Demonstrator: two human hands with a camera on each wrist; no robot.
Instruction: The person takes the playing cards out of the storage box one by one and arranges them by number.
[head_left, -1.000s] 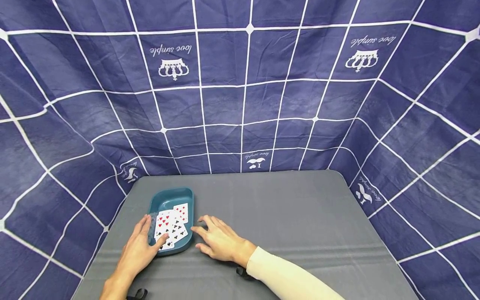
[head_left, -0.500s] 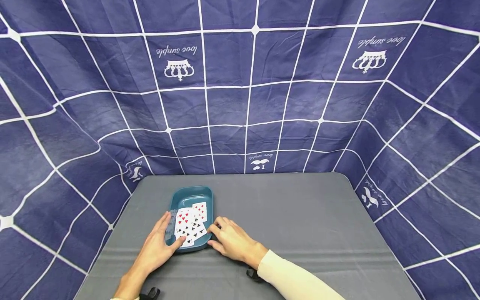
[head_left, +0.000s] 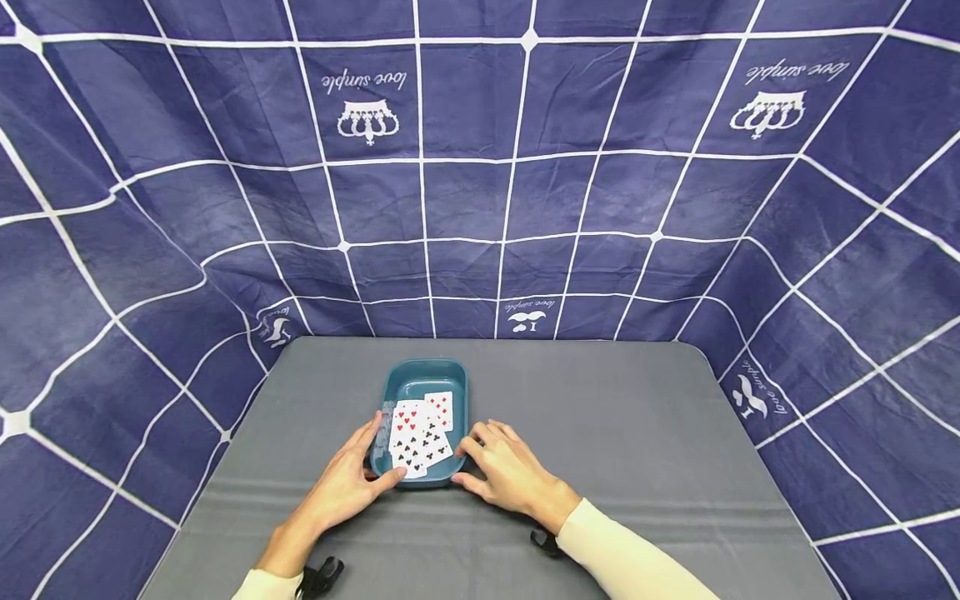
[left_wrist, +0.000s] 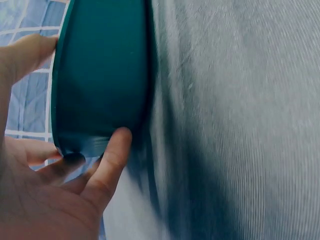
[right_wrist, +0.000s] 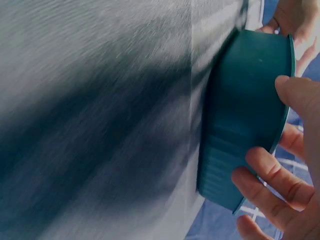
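Note:
A teal tray (head_left: 427,367) rests on the grey table, left of its middle. Inside lie several overlapping playing cards (head_left: 408,421), face up, with hearts, diamonds, clubs and spades. My left hand (head_left: 345,487) grips the tray's near left corner, its thumb at the near rim and fingers along the left side. In the left wrist view, fingertips (left_wrist: 120,137) touch the tray's outer wall. My right hand (head_left: 517,475) holds the near right corner between thumb and bent fingers. In the right wrist view, the thumb (right_wrist: 287,87) and fingertips press the outer wall (right_wrist: 245,95).
Blue cloth (head_left: 480,200) with white grid lines hangs behind the table and at both sides. The grey tabletop (head_left: 615,417) extends to the right of the tray. Black straps (head_left: 321,577) are on both wrists.
The tray with its cards has slid to the right across the table. Both hands have moved right with it, and the right hand has come into contact with its right side.

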